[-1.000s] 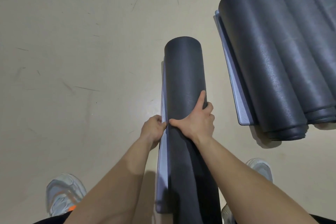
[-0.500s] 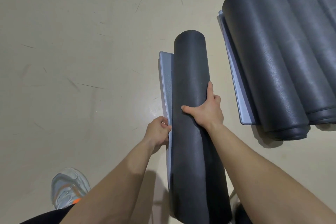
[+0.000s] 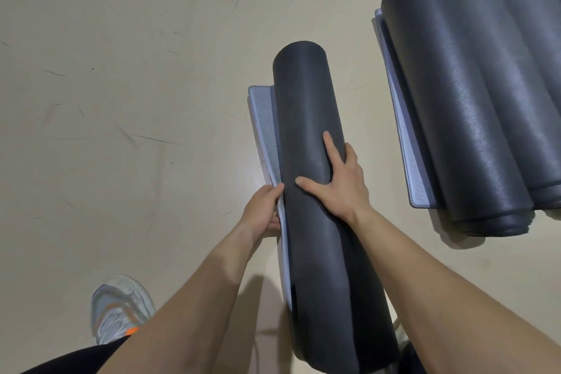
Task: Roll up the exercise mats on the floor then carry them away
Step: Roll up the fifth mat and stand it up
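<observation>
Your mat [image 3: 306, 118] sits mid-scene between your hands, long axis running near to far, with the far end leaning slightly left. Your right hand [image 3: 340, 185] is on top, thumb and forefinger splayed, the other fingers wrapped over its right flank. Your left hand [image 3: 262, 209] pinches the loose flap [image 3: 262, 118] on the roll's left side. That's the edge to tuck, I'd say, and your left is nearer. The finished rolls [image 3: 473, 100] lie well apart, far right. No readable writing.

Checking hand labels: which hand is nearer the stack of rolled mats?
Right. The right hand grips the held mat on the side facing the stack of rolled mats; the left hand pinches its grey edge, farther away.
</observation>
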